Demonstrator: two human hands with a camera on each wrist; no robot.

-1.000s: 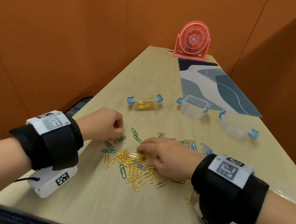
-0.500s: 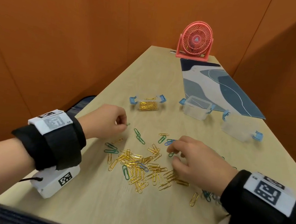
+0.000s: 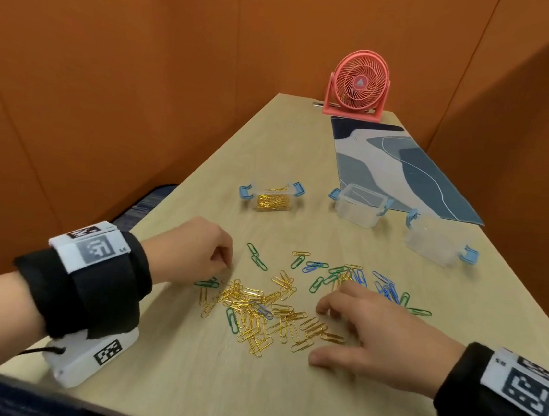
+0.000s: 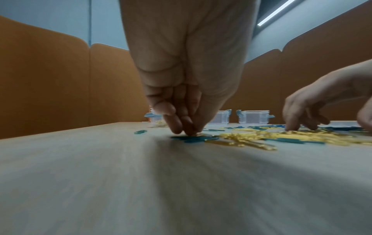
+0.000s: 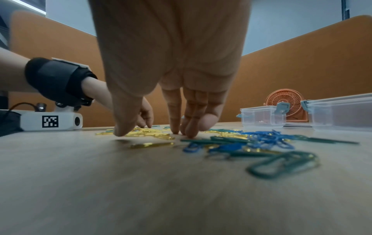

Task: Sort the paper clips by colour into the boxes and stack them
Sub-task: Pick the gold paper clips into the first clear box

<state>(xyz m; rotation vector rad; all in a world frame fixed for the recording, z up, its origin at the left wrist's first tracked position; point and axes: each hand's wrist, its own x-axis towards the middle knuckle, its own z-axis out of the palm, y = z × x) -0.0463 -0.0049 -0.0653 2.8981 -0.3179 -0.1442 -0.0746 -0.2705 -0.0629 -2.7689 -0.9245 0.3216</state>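
Gold, green and blue paper clips lie loose on the wooden table (image 3: 181, 367). The gold pile (image 3: 255, 311) sits in the middle, with blue clips (image 3: 386, 287) at its right. My left hand (image 3: 226, 265) is curled, and its fingertips and thumb pinch down on a green clip (image 3: 206, 282) at the pile's left edge. The left wrist view shows the same left-hand pinch (image 4: 189, 132) on the green clip (image 4: 191, 139). My right hand (image 3: 319, 334) is spread, its fingertips (image 5: 175, 130) resting among the gold clips. Further back stands a box of gold clips (image 3: 269, 197).
Two more clear boxes with blue latches stand behind the clips, one open (image 3: 360, 205) and one further right (image 3: 432, 243). A patterned mat (image 3: 406, 167) and a pink fan (image 3: 359, 84) sit at the far end. Orange partitions wall in the table.
My right hand has drawn back toward me and spread over the right side of the gold pile. My left hand has dropped from just above the table onto the green clips.
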